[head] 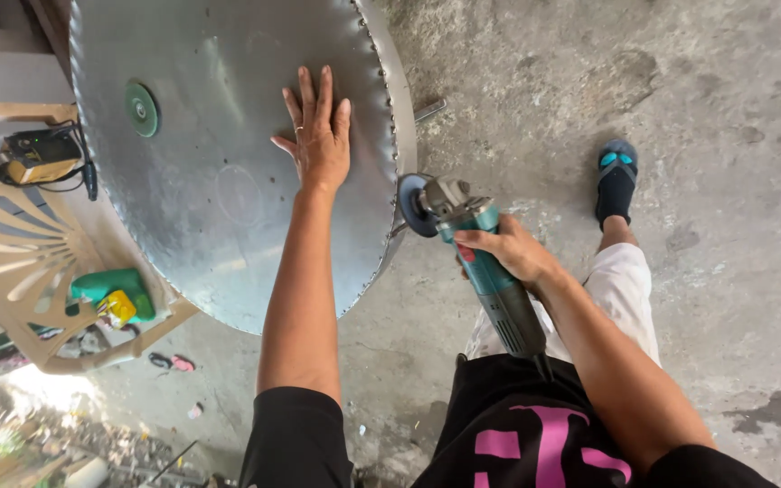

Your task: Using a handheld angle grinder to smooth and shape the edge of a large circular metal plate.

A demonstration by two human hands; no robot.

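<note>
My left hand point(318, 131) lies flat, fingers spread, on the top of a big round sheet-metal drum lid point(219, 199). My right hand point(510, 249) grips the body of a teal angle grinder point(485, 271). Its dark disc point(413, 204) sits right at the drum's welded side rim point(398, 136). A green grinding disc point(142, 109) lies loose on the metal top, far left of my left hand.
A beige plastic chair point(20, 262) stands at the left, carrying a green tool point(115, 291) and a small yellow-black device with cables point(40, 155). Rough concrete floor point(707, 99) spreads to the right. My sandalled foot point(616, 181) rests beside the drum.
</note>
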